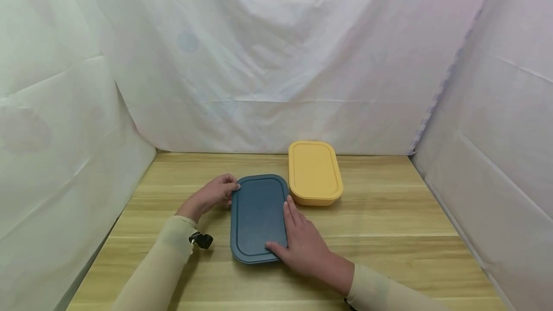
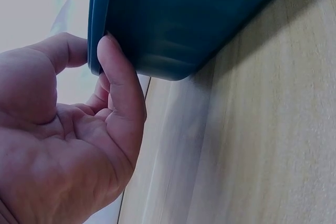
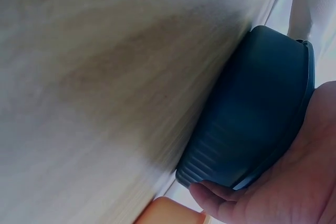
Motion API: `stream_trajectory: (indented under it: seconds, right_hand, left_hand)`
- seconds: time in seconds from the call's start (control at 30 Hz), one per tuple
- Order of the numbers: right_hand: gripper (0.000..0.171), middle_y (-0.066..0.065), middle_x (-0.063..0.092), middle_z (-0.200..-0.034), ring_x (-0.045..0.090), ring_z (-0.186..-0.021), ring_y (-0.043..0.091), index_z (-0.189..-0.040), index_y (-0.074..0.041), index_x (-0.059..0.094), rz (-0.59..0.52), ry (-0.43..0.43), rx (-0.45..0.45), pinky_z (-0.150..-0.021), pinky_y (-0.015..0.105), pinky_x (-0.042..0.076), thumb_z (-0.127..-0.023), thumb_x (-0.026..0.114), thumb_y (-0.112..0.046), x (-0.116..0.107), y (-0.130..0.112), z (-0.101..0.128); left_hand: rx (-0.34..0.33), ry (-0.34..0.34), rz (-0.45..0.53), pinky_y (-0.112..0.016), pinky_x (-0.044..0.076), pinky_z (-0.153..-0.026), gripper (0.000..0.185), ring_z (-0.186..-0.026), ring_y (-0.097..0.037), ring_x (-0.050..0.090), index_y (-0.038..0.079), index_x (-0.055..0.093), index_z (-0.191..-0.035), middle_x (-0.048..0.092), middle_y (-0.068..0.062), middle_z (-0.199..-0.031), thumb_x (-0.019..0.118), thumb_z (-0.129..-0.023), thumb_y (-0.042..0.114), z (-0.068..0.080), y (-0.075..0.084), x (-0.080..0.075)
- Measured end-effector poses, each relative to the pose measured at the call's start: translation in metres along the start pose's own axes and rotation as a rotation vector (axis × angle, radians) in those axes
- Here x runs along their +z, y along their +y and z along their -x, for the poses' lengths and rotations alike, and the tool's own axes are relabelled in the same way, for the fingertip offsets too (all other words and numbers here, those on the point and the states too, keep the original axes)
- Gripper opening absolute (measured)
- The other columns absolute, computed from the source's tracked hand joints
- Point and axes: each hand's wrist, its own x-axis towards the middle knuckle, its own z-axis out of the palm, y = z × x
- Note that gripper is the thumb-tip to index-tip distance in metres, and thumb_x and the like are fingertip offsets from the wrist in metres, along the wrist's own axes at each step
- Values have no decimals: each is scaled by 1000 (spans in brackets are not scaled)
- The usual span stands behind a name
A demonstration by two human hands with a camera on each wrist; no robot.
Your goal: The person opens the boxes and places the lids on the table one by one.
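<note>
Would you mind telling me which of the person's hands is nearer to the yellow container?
Right. The right hand rests on the blue container's right edge, just in front of the yellow container. The left hand grips the blue container's far left edge, farther away.

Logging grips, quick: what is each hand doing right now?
Left hand: thumb and finger pinch the lid rim of the blue box.
Right hand: open, resting flat on its lid.

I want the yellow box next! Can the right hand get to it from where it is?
Probably yes: the right hand rests on the blue box, and the yellow box sits just beyond its fingers with nothing between.
</note>
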Motion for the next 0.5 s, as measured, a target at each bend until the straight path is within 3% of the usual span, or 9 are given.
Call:
stream_trajectory:
  seconds: [0.5]
  right_hand:
    - [136, 15, -4, -185, 19, -167, 37, -177, -2, 9, 7, -29, -13, -126, 60, 35, -89, 60, -93, -2, 4, -1]
  left_hand:
    - [3, -8, 15, -35, 52, -74, 18, -83, -22, 54, 3, 57, -121, 54, -8, -94, 56, -115, 20, -3, -4, 0]
